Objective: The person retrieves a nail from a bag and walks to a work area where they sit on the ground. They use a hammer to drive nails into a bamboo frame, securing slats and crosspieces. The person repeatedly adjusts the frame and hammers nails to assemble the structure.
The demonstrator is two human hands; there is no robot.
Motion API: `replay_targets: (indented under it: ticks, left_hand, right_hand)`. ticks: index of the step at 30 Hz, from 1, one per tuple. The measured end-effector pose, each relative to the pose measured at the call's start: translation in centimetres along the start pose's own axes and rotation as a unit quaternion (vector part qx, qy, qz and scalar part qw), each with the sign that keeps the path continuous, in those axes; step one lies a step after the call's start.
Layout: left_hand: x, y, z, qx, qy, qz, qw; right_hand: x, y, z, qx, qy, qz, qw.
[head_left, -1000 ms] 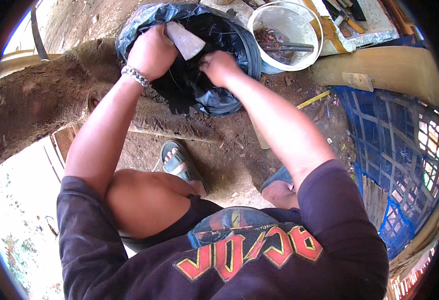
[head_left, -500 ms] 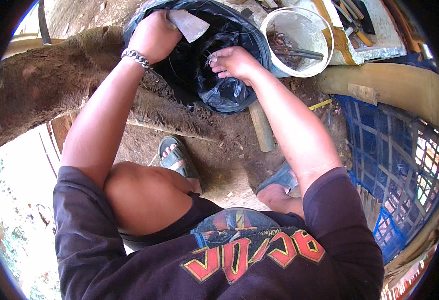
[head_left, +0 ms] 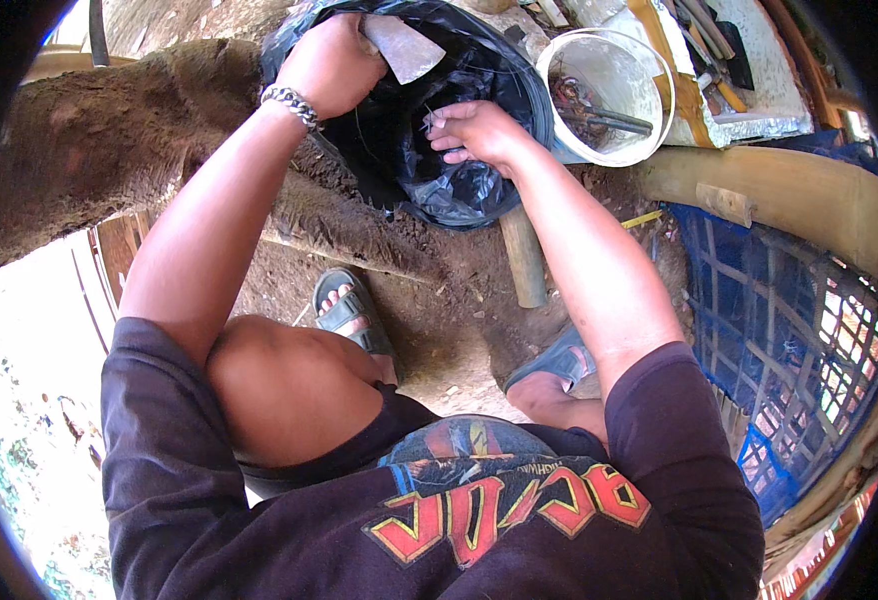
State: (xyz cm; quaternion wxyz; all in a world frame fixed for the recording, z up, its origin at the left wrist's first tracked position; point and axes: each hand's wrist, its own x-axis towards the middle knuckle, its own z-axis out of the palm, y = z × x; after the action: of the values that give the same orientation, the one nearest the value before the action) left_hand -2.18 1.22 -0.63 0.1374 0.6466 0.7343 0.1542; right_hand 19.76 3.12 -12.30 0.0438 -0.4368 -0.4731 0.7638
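Observation:
My left hand (head_left: 331,65) is closed at the far left rim of a round bin lined with a black plastic bag (head_left: 459,200). It grips a flat, grey metal blade (head_left: 406,50) that widens toward its end, like a scraper; the handle is hidden in my fist. Over the bin's opening, my right hand (head_left: 477,135) has its fingers curled in toward the thumb. Thin, pale, wiry bits show at those fingertips, too small to name. Dark folds of plastic fill the bin below both hands.
A white bucket (head_left: 611,145) holding rods and scraps stands right of the bin. Farther right is a foil-covered board with tools (head_left: 729,95). A thick log (head_left: 99,150) lies at left, a short wooden post (head_left: 525,260) below the bin, and blue mesh (head_left: 749,310) at right.
The bin, bucket and both hands sit slightly farther right in the picture. My right hand's fingers have shifted a little around the wiry bits; my left hand keeps the blade.

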Motion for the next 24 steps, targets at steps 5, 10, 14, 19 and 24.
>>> replay_targets:
  ticks: [5,10,14,19,24]
  left_hand:
    - [-0.2,0.3,0.0,-0.009,-0.004,-0.005,1.000]
    - [-0.3,0.4,-0.2,-0.010,-0.001,0.014,1.000]
    - [-0.2,0.5,-0.1,-0.012,-0.002,-0.003,1.000]
    - [-0.6,0.6,-0.2,-0.018,-0.009,0.015,1.000]
    - [-0.7,0.9,-0.3,-0.005,-0.010,0.016,1.000]
  right_hand:
    - [-0.3,-0.1,0.0,0.000,-0.007,0.001,1.000]
    - [0.0,0.2,-0.3,-0.005,-0.004,0.000,1.000]
    - [0.1,0.4,-0.1,-0.023,-0.004,-0.004,1.000]
    - [0.4,0.6,0.2,-0.053,0.011,-0.014,0.998]
    - [0.8,0.9,0.2,-0.039,0.022,-0.006,0.999]
